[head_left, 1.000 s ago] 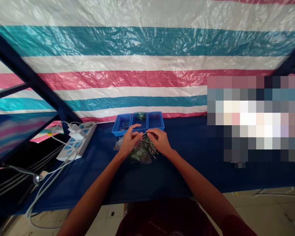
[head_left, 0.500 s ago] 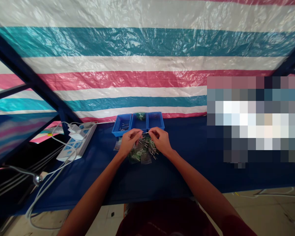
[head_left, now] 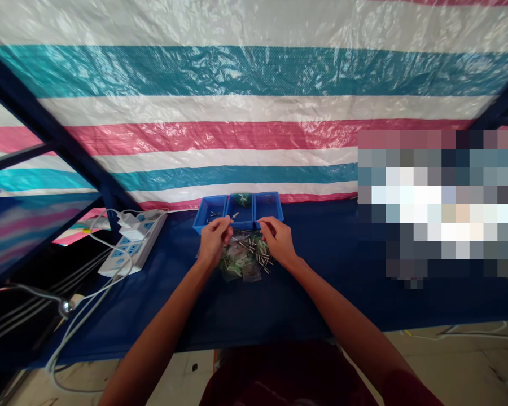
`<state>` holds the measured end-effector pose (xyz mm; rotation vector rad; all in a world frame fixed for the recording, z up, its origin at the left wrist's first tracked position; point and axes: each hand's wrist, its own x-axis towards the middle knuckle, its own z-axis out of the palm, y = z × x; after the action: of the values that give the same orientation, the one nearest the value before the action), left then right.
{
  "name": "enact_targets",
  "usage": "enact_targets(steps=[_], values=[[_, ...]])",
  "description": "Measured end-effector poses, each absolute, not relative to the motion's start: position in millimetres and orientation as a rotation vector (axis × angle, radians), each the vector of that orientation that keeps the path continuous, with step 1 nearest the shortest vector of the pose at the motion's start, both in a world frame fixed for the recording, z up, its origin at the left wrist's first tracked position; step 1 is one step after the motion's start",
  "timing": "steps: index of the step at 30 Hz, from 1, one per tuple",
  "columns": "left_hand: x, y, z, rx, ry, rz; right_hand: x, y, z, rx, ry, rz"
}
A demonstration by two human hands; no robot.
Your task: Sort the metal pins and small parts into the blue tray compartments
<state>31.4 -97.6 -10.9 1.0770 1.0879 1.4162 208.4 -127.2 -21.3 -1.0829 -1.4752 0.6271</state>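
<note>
So the left hand [head_left: 213,241] has thumb and fingertips closed together, with a small pale pin [head_left: 236,215] poking out at the tips. It's tiny at this range, but I read it as pinched there, in front of the middle section of the blue tray [head_left: 267,210]. The right hand [head_left: 278,241] sits over on the other side, fingers curled, thumb close to the index finger, and honestly I can't tell if there's anything in it. The two hands are apart, with a heap between and below them: loose metal pins [head_left: 262,260] mostly on the right, plus clear plastic bags [head_left: 232,268] with pale green bits on the near side. The tray's left section has a few dark pins [head_left: 214,215] lying in it, and there's a green bundle [head_left: 242,199] at the back of the middle one. My guess at the step: handling one pin from that lot, with the left hand doing the carrying. From here I'd say the move needs a firm but light pinch, and enough height to clear the tray's front wall, since something that skinny could easily slip or twist.
</note>
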Motion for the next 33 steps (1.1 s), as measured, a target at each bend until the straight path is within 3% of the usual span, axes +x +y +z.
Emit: enact_targets(steps=[6, 12, 24, 33], values=[[12.8, -74.5, -4.3, 0.800, 1.234, 1.759, 209.5, -127.8, -19.0, -1.087, -1.473, 0.637], [10.7, -69.0, -1.3, 0.934, 1.063, 1.697, 211.5, -126.3, -19.3, -1.100, -1.491, 0.612], [20.7, -93.3, -12.1, 1.735, 1.257, 1.398, 208.8, -115.4, -47.8, -1.290, -2.055, 0.367], [23.9, -103.8, -13.8, 2.167, 1.315, 1.274, 208.6, -114.8, -53.3, -1.320, -2.151, 0.323]])
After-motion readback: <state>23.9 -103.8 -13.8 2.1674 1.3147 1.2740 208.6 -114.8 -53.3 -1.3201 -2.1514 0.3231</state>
